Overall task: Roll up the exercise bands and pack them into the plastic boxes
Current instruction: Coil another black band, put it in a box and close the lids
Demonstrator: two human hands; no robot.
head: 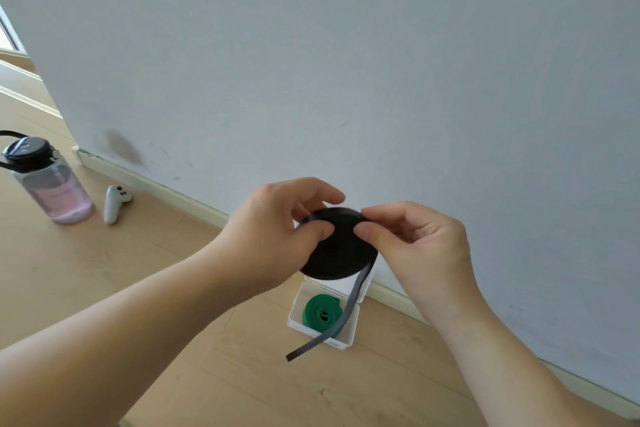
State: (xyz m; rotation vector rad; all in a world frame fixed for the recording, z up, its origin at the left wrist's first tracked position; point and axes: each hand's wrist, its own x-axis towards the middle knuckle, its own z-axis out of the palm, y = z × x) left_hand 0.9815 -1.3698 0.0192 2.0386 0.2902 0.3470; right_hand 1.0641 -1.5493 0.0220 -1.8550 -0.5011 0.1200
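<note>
A black exercise band [341,255] is wound into a flat coil held in the air over the floor. My left hand [277,229] grips the coil's left side, thumb on its face and fingers behind. My right hand [412,239] pinches the coil's upper right edge. The band's loose tail hangs down from the coil's right side, its end near the floor. Below stands an open white plastic box [298,310] against the wall, with a rolled green band [320,312] lying inside it.
A clear water bottle [52,184] with pink liquid and a black lid stands on the wooden floor at far left. A white handheld controller [114,203] lies beside it. The white wall and its baseboard run diagonally behind the box.
</note>
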